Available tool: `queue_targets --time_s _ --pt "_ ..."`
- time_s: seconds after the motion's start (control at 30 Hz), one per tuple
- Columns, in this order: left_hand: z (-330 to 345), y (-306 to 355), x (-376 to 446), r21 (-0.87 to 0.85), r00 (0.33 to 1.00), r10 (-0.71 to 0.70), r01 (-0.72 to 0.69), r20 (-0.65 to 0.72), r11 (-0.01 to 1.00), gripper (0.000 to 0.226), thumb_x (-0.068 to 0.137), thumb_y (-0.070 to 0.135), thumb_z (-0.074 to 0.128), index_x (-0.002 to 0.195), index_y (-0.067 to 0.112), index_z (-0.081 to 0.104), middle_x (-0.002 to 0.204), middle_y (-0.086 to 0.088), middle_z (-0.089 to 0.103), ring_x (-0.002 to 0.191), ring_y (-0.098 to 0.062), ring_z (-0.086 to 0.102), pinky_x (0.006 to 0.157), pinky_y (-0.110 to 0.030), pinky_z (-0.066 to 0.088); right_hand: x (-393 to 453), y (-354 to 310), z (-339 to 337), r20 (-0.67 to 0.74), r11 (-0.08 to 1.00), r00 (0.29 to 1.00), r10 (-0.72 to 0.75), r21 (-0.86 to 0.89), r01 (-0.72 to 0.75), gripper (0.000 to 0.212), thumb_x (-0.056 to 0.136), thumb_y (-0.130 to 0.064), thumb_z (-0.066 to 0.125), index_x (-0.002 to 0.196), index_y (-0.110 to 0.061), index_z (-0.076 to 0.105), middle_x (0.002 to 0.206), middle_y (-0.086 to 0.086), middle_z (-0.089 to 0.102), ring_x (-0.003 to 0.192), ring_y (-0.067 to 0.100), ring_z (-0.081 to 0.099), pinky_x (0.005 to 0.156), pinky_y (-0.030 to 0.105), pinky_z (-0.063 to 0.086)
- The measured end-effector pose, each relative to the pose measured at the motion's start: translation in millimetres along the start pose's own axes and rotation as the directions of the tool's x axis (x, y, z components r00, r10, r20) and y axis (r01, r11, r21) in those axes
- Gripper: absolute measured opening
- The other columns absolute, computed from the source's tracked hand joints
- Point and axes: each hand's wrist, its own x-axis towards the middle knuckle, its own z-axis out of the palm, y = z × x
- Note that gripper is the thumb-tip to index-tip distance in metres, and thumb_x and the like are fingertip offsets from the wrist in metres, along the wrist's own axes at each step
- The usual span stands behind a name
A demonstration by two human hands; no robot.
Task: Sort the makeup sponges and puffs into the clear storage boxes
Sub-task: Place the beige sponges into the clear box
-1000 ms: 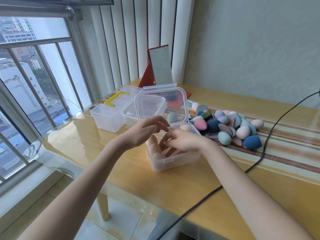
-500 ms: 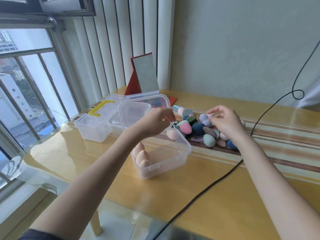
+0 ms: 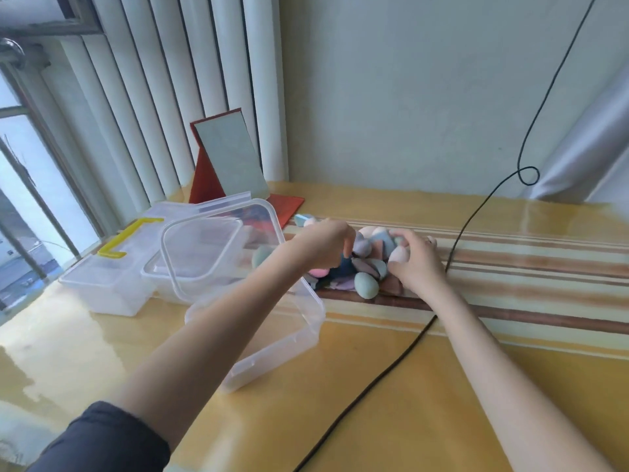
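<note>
Head view: open clear box (image 3: 299, 321), contents hidden by forearm.

Table (image 3: 391, 420); boxes (image 3: 272, 342), sponges (image 3: 366, 284), cable (image 3: 384, 373)

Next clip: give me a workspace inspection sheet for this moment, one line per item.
Surface: glossy yellow table with a striped runner.
Job's things: sponge pile on the runner; open clear box beside it; yellow-handled box further left.
Clutter: red-backed mirror standing behind.
Hands: left hand and right hand both in the pile; grips unclear.
Cables: black cable crosses the table.
Surroundings: window, vertical blinds, wall.
</note>
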Motion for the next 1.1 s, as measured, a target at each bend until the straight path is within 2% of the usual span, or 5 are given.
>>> queue_targets --time_s 0.17,0.37,0.73,0.93,1.1 --pt "-2 -27 3 0.084 0.986 -0.161 0.165 -0.052 0.983 0.021 0.076 0.005 0.058 0.094 0.014 0.055 0.098 -0.003 0.06 0.091 -0.027 0.059 0.066 -0.033 0.047 33 13 -15 -0.153 0.981 0.979 0.135 0.159 -0.11 0.057 0.089 -0.008 0.048 0.143 -0.023 0.038 0.145 0.011 0.033 0.123 0.029 0.045 0.091 0.031 0.037" --pt "3 -29 25 0.02 0.987 -0.133 0.135 -0.089 0.991 0.029 0.077 0.001 0.047 0.097 0.018 0.058 0.102 -0.003 0.063 0.093 -0.027 0.06 0.072 -0.038 0.054 73 37 -4 0.101 0.922 0.934 0.342 -0.23 -0.312 0.06 0.088 -0.013 0.038 0.146 -0.027 0.036 0.149 0.011 0.038 0.134 0.034 0.034 0.106 0.041 0.027" --pt "19 15 132 -0.065 0.999 0.005 -0.001 0.049 0.998 0.045 0.093 0.018 0.058 0.136 0.012 0.049 0.136 -0.007 0.053 0.123 -0.026 0.05 0.103 -0.035 0.04 69 45 24 -0.212 0.981 0.96 0.183 -0.021 -0.192 0.019 0.088 -0.004 0.044 0.099 -0.013 0.056 0.117 0.01 0.049 0.1 0.037 0.054 0.084 0.037 0.042" --pt "26 23 147 -0.053 0.963 0.016 -0.001 0.269 0.999 0.035 0.095 0.023 0.05 0.126 0.011 0.059 0.124 -0.007 0.062 0.108 -0.028 0.057 0.094 -0.036 0.046 68 53 27 -0.287 0.991 0.949 0.13 0.074 -0.113 0.025 0.08 0.006 0.051 0.092 -0.015 0.054 0.111 0.009 0.049 0.096 0.036 0.054 0.072 0.029 0.034" --pt "26 16 143 -0.208 0.997 -0.022 0.038 0.08 0.977 0.024 0.089 0.02 0.063 0.111 0.011 0.064 0.115 -0.008 0.063 0.101 -0.024 0.058 0.081 -0.028 0.044 66 49 19 -0.303 0.981 0.948 0.1 0.191 -0.042 0.033 0.072 0.014 0.047 0.089 -0.013 0.055 0.103 0.0 0.042 0.095 0.033 0.051 0.07 0.032 0.045"
